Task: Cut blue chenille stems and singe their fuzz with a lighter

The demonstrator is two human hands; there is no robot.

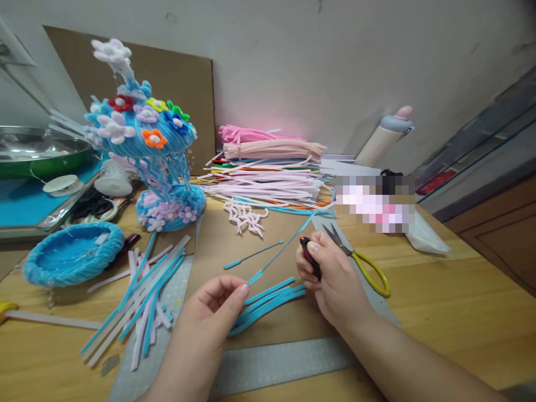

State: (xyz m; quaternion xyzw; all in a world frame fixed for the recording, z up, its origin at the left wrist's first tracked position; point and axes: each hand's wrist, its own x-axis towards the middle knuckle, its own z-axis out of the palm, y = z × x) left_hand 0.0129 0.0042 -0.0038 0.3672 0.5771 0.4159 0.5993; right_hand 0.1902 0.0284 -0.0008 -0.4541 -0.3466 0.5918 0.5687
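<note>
Evidently light handling, above a wooden table (439,312) and a brown board (215,234).
The right hand (335,279) is curled around a small dark tool (310,259); the left hand (209,307) pinches the near end of a fuzzy blue strand (255,277) slanting away over the board. It looks feather-light and bendy, likely to kink along its thin stretch, so the fluffy end seems the surer grip.
</note>
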